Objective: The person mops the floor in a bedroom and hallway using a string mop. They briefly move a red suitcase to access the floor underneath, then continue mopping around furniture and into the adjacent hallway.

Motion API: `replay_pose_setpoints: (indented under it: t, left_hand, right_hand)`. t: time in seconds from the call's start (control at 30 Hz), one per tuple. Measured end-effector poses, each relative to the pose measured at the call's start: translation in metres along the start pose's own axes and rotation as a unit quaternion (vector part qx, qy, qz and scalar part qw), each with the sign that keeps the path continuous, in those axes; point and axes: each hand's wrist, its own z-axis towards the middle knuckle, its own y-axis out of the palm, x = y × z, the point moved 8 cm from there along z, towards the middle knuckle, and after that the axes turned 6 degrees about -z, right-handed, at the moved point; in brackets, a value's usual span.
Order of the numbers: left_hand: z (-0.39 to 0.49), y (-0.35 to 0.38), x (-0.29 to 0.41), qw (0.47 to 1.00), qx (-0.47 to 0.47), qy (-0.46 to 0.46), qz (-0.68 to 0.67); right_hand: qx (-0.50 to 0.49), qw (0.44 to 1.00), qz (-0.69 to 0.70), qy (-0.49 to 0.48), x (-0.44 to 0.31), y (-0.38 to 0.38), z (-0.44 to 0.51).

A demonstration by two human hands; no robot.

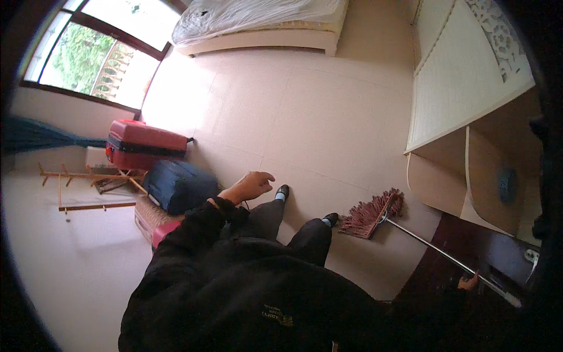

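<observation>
My left hand (251,187) is held out over the floor, near a blue suitcase (180,187), its fingers loosely bent and nothing in them. At the lower right, my right hand (469,281) is on the upper part of a mop's metal handle (440,251); shadow hides part of the grip. The handle slants up from a mop head with reddish-brown strands (369,215), which rests on the tiled floor just beyond my right shoe (330,218).
A red suitcase (149,145), a tan case (151,215) and a wooden rack (88,176) stand at the left. Ahead is a bed frame (264,39) with a plastic-covered mattress. A pale cabinet with open compartments (440,176) stands at the right, beside a dark surface (435,264).
</observation>
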Motion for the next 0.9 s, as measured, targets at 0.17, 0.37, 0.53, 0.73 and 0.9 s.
replay_pose_setpoints:
  t: [0.17, 0.37, 0.53, 0.73, 0.9]
  left_hand:
    - [-0.013, 0.002, -0.027, 0.999, -0.002, -0.032, 0.012]
    - [0.000, 0.031, -0.012, 0.998, -0.053, 0.025, -0.010]
    - [0.048, 0.081, 0.058, 0.970, -0.151, 0.188, 0.000]
    - [0.064, 0.147, 0.174, 0.917, -0.217, 0.325, -0.086]
    - [0.017, 0.117, 0.211, 0.871, -0.071, 0.450, -0.183]
  right_hand:
    - [0.378, 0.922, -0.002, 0.085, 0.004, -0.035, -0.018]
    - [0.011, 0.986, 0.014, -0.168, -0.058, 0.125, -0.088]
    - [-0.419, 0.856, -0.040, -0.300, -0.167, 0.310, -0.211]
    - [-0.509, 0.795, -0.043, -0.328, -0.233, 0.498, -0.352]
    - [-0.629, 0.702, -0.043, -0.331, -0.279, 0.632, -0.449]
